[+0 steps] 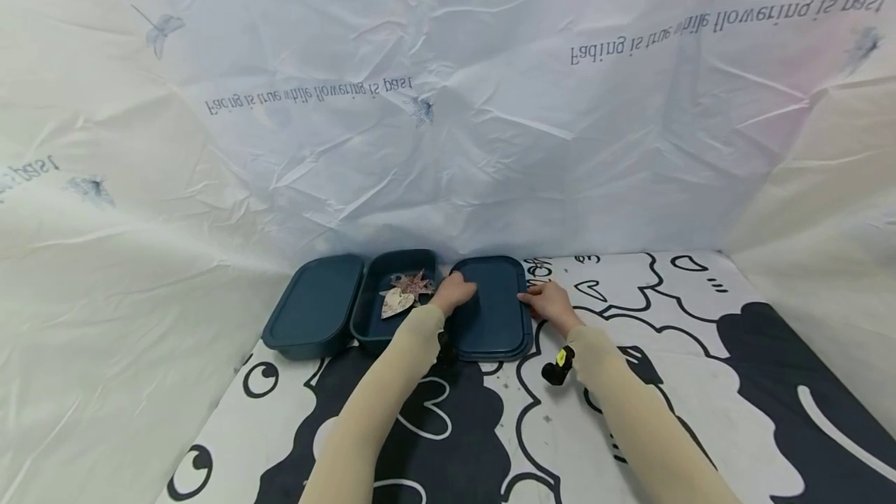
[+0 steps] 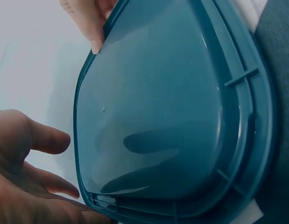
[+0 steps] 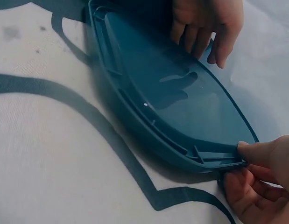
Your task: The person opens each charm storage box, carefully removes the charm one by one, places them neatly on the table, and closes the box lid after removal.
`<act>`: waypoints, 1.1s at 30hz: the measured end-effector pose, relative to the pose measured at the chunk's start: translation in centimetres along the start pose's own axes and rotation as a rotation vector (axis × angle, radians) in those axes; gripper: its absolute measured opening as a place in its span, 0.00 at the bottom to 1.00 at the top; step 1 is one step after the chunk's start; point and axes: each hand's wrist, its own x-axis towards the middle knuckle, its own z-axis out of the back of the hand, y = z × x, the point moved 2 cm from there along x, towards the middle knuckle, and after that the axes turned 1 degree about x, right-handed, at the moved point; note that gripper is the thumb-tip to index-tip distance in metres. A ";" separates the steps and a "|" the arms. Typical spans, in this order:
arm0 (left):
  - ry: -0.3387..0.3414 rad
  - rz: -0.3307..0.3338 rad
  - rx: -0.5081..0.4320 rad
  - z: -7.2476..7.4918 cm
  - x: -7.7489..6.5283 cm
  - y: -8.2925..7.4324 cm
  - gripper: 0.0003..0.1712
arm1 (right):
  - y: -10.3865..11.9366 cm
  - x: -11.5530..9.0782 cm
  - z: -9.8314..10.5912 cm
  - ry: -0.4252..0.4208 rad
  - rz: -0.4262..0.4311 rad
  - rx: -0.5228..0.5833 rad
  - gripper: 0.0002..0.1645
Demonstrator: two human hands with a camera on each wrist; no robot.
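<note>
Clearly, right hand [image 1: 550, 304] pinches lid [image 1: 498, 311], left hand [image 1: 455, 292] loosely spread, before "flowering is past" [image 1: 799, 15].

Creased white sheeting [image 1: 490, 162], printed with flipped lettering [image 1: 308, 94] and dragonflies [image 1: 162, 29], hangs behind and at both sides; black-and-white patterned cloth [image 1: 700, 383] lies below.

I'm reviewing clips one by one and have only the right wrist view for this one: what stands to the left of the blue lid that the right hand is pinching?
Observer: The head view shows an open dark blue box just left of the lid.
Operator: Anything in it?
Observer: Yes, patterned cut-outs, including a pale heart-like piece.
Operator: And beyond that box?
Observer: Farther left is another dark blue container, its top covered.
</note>
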 end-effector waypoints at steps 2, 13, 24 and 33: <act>0.000 0.010 -0.005 -0.1 0.0 0.1 0.36 | -0.1 0.0 -0.1 -0.006 0.001 -0.004 0.25; 0.012 0.041 0.035 -0.4 0.9 0.6 0.33 | 0.3 -0.3 -0.7 -0.085 0.018 -0.054 0.23; -0.005 0.053 0.061 -0.6 0.9 0.4 0.29 | 0.6 -0.3 -0.9 -0.133 0.044 -0.117 0.21; -0.029 0.070 0.077 -1.0 1.0 0.7 0.29 | 0.1 -0.1 -1.3 -0.146 0.027 -0.142 0.21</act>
